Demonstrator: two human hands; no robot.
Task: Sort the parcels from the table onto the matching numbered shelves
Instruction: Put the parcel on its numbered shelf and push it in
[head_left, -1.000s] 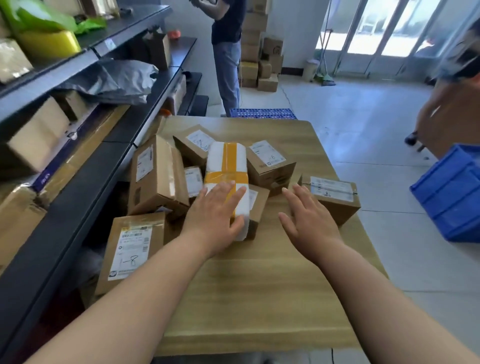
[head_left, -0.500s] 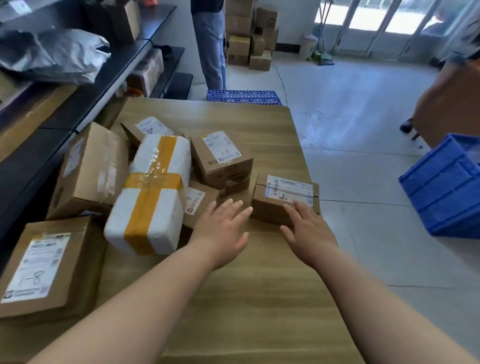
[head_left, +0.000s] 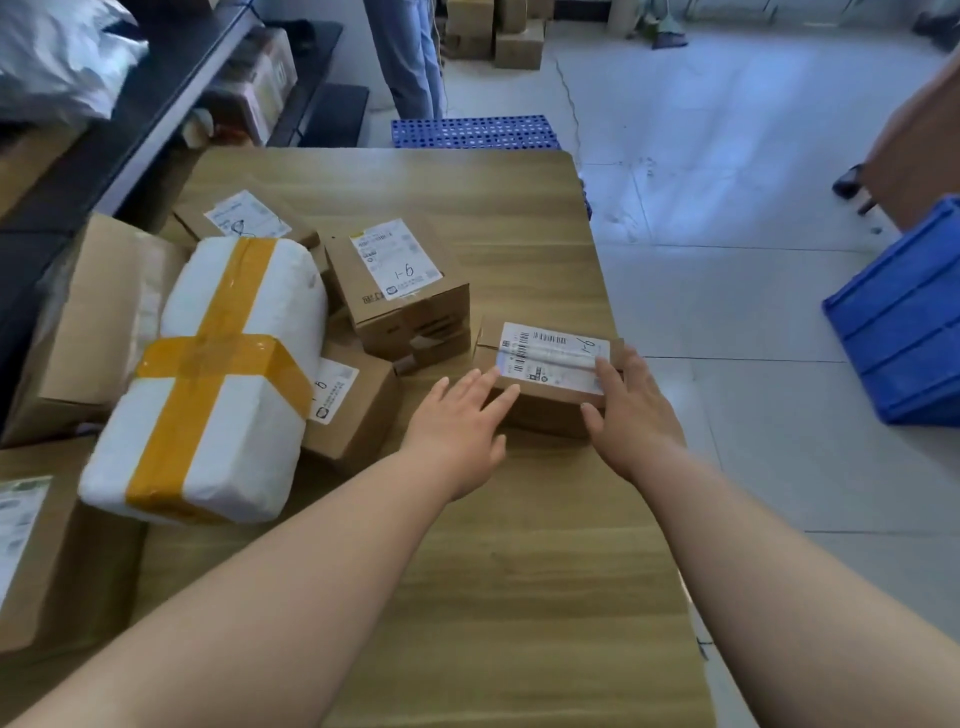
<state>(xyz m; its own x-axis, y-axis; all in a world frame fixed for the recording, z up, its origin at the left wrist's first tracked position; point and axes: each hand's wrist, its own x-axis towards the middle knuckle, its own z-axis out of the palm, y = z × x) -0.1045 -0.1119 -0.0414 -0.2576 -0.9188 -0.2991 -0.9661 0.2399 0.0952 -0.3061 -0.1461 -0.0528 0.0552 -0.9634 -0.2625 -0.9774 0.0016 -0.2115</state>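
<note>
Desk: wood-grain top, with parcels grouped on its left and far part.
Small cardboard parcel: lies flat near the right edge of the desk; white shipping label on top with a handwritten mark that reads as "1-6" seen sideways.
Left hand: palm down, fingers extended and spread; fingertips touch the near-left corner of the small cardboard parcel.
Left grip state: open, nothing enclosed.
Right hand: palm down at the near-right corner of the same parcel; index finger lies on the label, thumb rests against the near side face.
Right grip state: open and in contact only; the parcel sits on the desk, not lifted.
Cardboard box marked "1-6": stands just beyond and left of the small cardboard parcel, label facing up.
White foam parcel: bound crosswise with yellow tape, lying on lower boxes at the left.
Low labelled box: partly under the white foam parcel, left of the left hand.
Shelving: dark metal rack along the left side of the desk, holding a grey poly mailer.
Blue plastic crate: on the floor, well apart, to the right.
</note>
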